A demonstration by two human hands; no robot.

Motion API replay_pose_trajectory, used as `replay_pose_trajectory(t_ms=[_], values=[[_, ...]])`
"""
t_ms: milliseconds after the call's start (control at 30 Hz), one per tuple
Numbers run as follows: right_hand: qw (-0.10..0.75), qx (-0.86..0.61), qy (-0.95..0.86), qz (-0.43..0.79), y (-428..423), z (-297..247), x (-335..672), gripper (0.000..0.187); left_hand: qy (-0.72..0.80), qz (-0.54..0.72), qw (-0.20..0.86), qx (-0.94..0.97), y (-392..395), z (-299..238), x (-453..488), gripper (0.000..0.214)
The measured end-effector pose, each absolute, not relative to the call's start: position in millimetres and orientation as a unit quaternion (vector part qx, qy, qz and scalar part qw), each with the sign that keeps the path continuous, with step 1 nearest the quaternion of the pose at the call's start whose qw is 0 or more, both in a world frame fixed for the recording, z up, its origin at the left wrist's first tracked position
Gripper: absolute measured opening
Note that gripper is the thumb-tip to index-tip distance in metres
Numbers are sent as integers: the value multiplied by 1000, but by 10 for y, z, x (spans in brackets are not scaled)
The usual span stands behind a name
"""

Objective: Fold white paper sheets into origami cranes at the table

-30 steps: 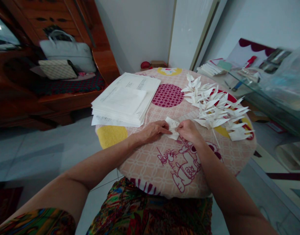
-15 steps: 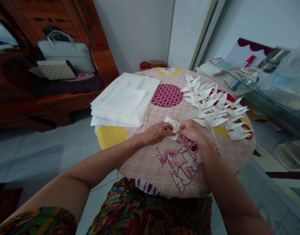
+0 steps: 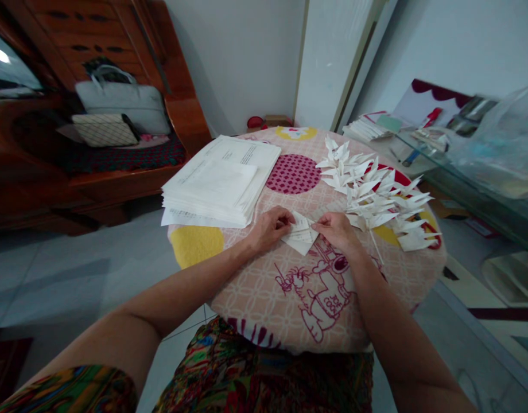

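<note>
A small folded sheet of white printed paper point(image 3: 302, 236) lies on the cloth-covered round table point(image 3: 264, 298), between my two hands. My left hand point(image 3: 272, 228) pinches its left edge, with the fingers curled in. At the right edge, my right hand point(image 3: 335, 228) grips the paper between thumb and fingertips. Just beyond my right hand, several folded paper pieces with pointed tips point(image 3: 376, 195) are clustered together. A thick stack of printed sheets point(image 3: 216, 178) sits at the far left of the table, with a smaller blank sheet on top.
A wooden bench point(image 3: 130, 172) with a grey bag point(image 3: 126, 103) and a checked pouch point(image 3: 104, 129) stands at the left. On the right, a glass shelf point(image 3: 466, 189) holds a clear plastic bag point(image 3: 500, 149) and papers. A red bowl point(image 3: 255, 122) is behind the table.
My hands have moved apart, the left one leftward. More of the folded paper shows between them, and its lower corner is now visible. The camera view has shifted slightly.
</note>
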State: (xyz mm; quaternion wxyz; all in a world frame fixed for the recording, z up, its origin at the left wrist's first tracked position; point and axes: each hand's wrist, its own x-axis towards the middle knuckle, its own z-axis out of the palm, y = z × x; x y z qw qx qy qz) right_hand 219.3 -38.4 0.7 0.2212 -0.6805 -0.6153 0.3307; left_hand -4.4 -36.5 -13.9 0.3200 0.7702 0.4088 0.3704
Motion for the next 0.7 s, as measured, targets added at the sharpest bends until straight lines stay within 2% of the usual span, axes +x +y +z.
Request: replay_pose_trajectory(t_ms=[300,433,533,600,700], values=[[264,-611,-595,451,-413,-5,2159,26,449,342,317,762,-328,-208,-17,34],[286,-590,-555,512,-452,3,2081,16,445,361,337,747,-332,-188,-29,37],[332,-583,-516,532,-467,44,2055,15,458,422,349,700,-318,-155,-64,35],[373,-571,-499,534,-462,64,2050,18,456,459,391,655,-308,-136,-82,34],[440,-534,-487,532,-443,55,2026,25,431,451,514,588,-312,-121,-72,43]])
